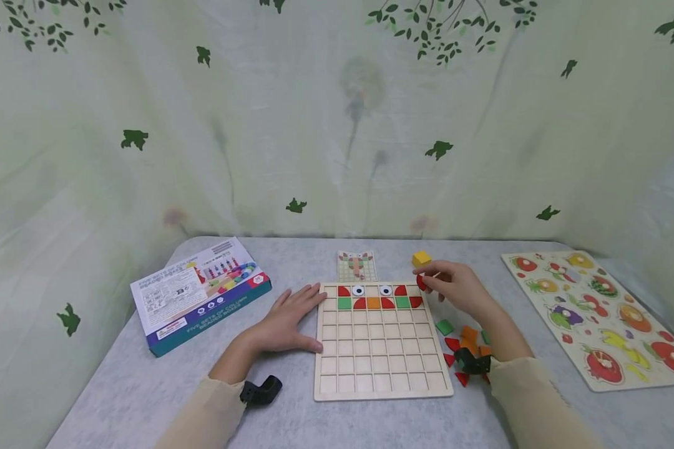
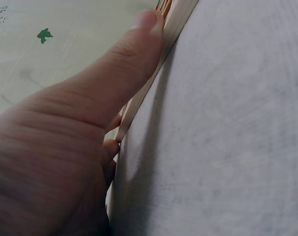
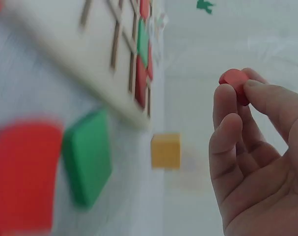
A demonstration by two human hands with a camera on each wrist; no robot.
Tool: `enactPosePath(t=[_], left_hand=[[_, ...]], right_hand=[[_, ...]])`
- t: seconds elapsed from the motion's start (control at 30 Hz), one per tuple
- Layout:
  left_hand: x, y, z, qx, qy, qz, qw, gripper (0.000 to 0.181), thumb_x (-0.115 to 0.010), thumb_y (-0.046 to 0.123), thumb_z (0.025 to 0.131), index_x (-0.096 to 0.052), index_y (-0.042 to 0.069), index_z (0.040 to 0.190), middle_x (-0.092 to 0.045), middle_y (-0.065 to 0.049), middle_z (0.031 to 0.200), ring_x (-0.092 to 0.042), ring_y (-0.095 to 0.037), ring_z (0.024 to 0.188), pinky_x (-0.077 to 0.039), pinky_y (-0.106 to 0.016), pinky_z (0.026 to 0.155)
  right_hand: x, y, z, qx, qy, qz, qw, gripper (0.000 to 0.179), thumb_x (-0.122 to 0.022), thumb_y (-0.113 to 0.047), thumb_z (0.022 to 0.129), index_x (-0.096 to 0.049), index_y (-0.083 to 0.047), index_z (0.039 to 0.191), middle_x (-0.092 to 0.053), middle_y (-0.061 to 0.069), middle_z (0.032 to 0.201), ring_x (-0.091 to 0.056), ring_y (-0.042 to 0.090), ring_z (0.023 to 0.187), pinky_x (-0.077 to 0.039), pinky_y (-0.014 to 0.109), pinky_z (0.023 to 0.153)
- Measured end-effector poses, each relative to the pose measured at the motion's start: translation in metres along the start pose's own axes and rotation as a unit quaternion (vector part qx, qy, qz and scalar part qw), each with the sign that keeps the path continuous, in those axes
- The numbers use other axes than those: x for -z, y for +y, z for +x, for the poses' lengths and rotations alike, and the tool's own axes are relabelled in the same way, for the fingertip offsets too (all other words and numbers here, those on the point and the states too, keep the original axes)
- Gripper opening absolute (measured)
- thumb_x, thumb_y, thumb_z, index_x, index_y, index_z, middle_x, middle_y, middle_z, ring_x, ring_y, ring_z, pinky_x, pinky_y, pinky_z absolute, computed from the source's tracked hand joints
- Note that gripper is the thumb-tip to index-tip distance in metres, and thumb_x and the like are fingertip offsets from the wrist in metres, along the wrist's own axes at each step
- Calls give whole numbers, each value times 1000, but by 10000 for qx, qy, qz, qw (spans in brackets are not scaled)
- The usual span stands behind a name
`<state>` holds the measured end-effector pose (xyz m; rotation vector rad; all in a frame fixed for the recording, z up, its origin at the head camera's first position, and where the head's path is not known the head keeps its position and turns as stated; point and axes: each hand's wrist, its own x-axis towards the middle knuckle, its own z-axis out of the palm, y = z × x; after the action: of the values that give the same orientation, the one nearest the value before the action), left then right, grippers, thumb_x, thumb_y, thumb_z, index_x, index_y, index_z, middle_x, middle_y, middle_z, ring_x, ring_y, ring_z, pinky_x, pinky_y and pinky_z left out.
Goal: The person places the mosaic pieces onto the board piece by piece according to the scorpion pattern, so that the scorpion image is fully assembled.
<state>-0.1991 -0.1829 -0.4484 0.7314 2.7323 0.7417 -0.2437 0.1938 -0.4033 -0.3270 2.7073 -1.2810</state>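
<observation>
Head view: the board (image 1: 382,368) lies on the bench (image 1: 292,418), with red, green, orange and eye pieces set in its two farthest rows. The left hand (image 1: 285,323) rests relaxed at the board's left edge, fingers spread, thumb touching the rim. The right hand (image 1: 459,288) pinches a red piece (image 1: 421,283) at the board's far right corner. A yellow block (image 1: 421,259) sits just beyond that corner, and a card (image 1: 356,267) just beyond the board's far edge. Loose pieces (image 1: 468,335) lie to the board's right; farther out on that side is a fruit puzzle (image 1: 606,318). A box (image 1: 202,293) lies left of the board.

Left wrist view: the thumb presses along the board's side, gripping nothing else.

Right wrist view: thumb and fingertips grasp the red piece, clear of the board; blurred red and green pieces lie beside the board.
</observation>
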Motion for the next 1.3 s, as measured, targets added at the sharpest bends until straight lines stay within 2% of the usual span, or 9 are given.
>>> enactPosePath(t=[0.13, 0.33, 0.5, 0.7, 0.83, 0.93, 1.17, 1.3], left_hand=[[-1, 0, 1, 20, -15, 7, 10000, 106, -80, 60, 74, -30, 18, 159, -16, -6, 169, -10, -30, 158, 2, -60, 125], [-1, -1, 1, 72, -34, 74, 9999, 108, -80, 61, 74, -28, 18, 159, -15, -4, 170, -9, -29, 158, 2, -58, 126], [-1, -1, 1, 82, -51, 56, 9999, 110, -80, 61, 74, -27, 18, 160, -15, -4, 170, -9, -28, 158, 2, -58, 126], [-1, -1, 0, 79, -28, 60, 9999, 109, -80, 61, 74, -28, 18, 159, -15, -4, 170, -9, -28, 158, 2, -58, 126], [0, -1, 1, 39, -26, 67, 10000, 108, -79, 61, 75, -28, 17, 159, -15, -5, 170, -9, -30, 158, 2, -59, 125], [0, -1, 2, 17, -47, 56, 10000, 108, -79, 61, 75, -27, 16, 159, -15, -5, 170, -9, -30, 158, 2, -59, 125], [1, 0, 1, -20, -37, -3, 10000, 107, -79, 60, 75, -28, 15, 159, -16, -6, 169, -10, -31, 158, 2, -61, 125], [0, -1, 1, -67, -10, 3, 10000, 107, -79, 60, 76, -29, 14, 159, -17, -7, 169, -11, -31, 157, 2, -62, 124]], right_hand=[[-10, -12, 6, 170, -36, 267, 9995, 25, -63, -16, 99, -63, -9, 123, -66, 13, 105, -65, 28, 83, -57, 35, 63], [-25, -27, 14, 71, -185, 736, 9971, 14, -63, -14, 99, -61, -9, 111, -66, 14, 107, -72, 30, 85, -57, 35, 62], [-36, -36, 18, 25, -333, 1028, 9941, 14, -62, -15, 99, -60, -9, 112, -64, 15, 108, -74, 32, 84, -56, 37, 59], [-50, -48, 23, 289, -538, 1150, 9915, 13, -62, -17, 100, -61, -10, 111, -63, 14, 105, -74, 25, 84, -60, 39, 62], [-59, -56, 26, 392, -725, 1377, 9870, 13, -61, -16, 100, -61, -9, 111, -63, 15, 104, -75, 27, 86, -61, 43, 62], [-68, -61, 28, 437, -825, 1389, 9859, 13, -62, -14, 99, -63, -10, 111, -63, 14, 104, -75, 28, 87, -61, 44, 64], [-91, -68, 34, 556, -1004, 1088, 9874, 15, -66, -8, 95, -67, -13, 109, -63, 8, 107, -69, 20, 87, -58, 27, 77], [-102, -69, 37, 514, -1152, 1147, 9854, 15, -66, -8, 95, -68, -15, 108, -64, 7, 106, -69, 19, 85, -57, 28, 70]])
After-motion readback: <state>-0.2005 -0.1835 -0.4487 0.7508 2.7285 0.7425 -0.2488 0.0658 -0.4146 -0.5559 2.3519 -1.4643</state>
